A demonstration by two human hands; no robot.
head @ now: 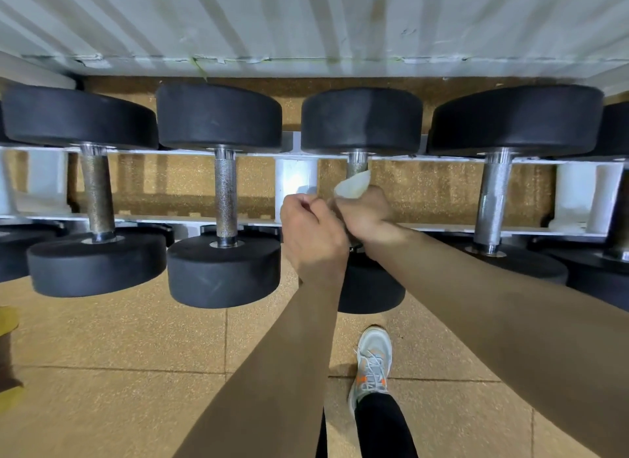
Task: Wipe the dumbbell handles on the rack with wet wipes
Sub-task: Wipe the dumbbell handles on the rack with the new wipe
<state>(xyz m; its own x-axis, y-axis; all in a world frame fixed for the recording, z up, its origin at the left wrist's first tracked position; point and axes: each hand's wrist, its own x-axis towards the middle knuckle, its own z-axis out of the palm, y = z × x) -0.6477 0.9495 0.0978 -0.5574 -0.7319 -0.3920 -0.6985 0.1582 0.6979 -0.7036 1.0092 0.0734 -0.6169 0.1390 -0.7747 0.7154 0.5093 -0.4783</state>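
My right hand point(366, 214) is wrapped around the wet wipe point(352, 185) on the handle point(357, 161) of one dumbbell point(360, 120). Most of that handle is hidden, and only the far bit pokes out past the wipe. My left hand point(313, 229) is curled up tight against the right one, but I can't tell if it's holding anything. I count four whole dumbbells on the rack point(296, 175): this one, two left of my hands and one right. There are cut-off ones at both edges too.

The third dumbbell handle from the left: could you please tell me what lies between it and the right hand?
A white wet wipe, which the right hand grips against the handle; the head view shows it.
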